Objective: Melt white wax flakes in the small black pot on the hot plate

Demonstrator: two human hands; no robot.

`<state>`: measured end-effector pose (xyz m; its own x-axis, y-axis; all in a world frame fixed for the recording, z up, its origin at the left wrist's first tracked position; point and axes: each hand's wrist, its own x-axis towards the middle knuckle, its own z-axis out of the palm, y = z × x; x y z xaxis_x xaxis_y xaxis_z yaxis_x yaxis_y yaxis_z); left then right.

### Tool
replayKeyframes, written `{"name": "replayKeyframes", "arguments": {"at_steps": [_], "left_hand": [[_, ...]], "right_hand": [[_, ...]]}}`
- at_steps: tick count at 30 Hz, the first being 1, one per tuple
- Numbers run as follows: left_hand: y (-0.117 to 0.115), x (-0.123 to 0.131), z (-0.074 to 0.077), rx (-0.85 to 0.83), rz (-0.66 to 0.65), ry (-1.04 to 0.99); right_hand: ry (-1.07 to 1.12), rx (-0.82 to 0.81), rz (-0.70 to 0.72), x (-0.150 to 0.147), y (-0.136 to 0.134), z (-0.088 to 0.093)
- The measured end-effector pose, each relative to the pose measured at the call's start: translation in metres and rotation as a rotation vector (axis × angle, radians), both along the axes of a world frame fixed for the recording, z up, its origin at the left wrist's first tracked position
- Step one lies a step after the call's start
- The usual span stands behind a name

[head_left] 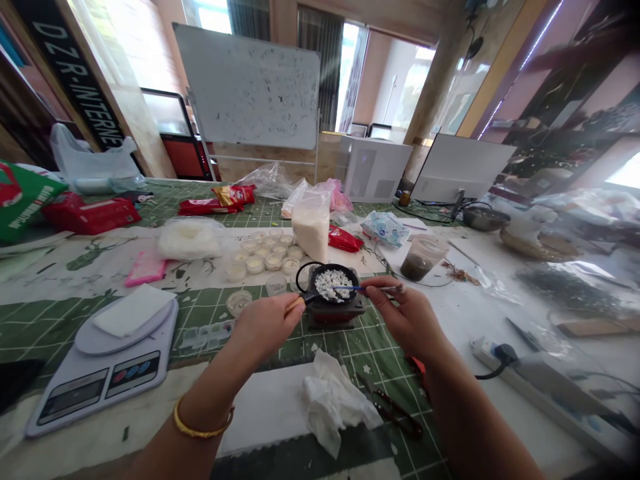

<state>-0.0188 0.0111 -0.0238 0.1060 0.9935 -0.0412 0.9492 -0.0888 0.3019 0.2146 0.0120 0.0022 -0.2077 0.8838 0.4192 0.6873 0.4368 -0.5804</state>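
Note:
My left hand (pixel 270 321) is closed round the wooden handle of a small black frying pan (pixel 354 275). The pan rests on a small dark burner (pixel 336 313) and holds white granules or small pellets (pixel 330 285). In my right hand (pixel 400 310) is a thin stick-like stirrer (pixel 385 289), pinched between thumb and fingers. Its bluish tip reaches into the white pieces; its exact kind I cannot make out. Just behind the pan stands a clear bag of whitish grains (pixel 310 230).
Several small round containers (pixel 255 264) sit behind my left hand. A kitchen scale (pixel 107 363) is at the left, a crumpled tissue (pixel 335 400) in front. To the right are a plastic cup of dark contents (pixel 424 257) and a power strip (pixel 540 387) with a plugged-in cord.

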Motion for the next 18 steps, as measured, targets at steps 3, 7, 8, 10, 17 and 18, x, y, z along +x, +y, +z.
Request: {"name": "replayKeyframes", "arguments": {"at_steps": [3, 7, 8, 10, 17, 18], "left_hand": [[0.000, 0.000, 0.000, 0.002, 0.000, 0.001], [-0.001, -0.001, 0.001, 0.005, -0.008, -0.010], [-0.001, -0.001, 0.001, 0.001, -0.010, -0.014], [-0.001, -0.001, 0.001, -0.010, -0.008, -0.022], [-0.002, 0.000, 0.003, -0.010, 0.000, -0.024], [-0.002, 0.000, 0.003, -0.010, -0.002, -0.029]], "right_hand": [[0.021, 0.057, -0.068, 0.001, 0.003, 0.000], [-0.061, 0.017, -0.006, 0.000, 0.006, -0.003], [-0.092, -0.009, 0.030, -0.001, 0.007, -0.005], [-0.133, -0.038, 0.069, -0.001, 0.010, -0.008], [-0.160, 0.064, -0.057, 0.000, 0.021, -0.013], [-0.192, 0.037, -0.033, -0.001, 0.022, -0.015]]}}
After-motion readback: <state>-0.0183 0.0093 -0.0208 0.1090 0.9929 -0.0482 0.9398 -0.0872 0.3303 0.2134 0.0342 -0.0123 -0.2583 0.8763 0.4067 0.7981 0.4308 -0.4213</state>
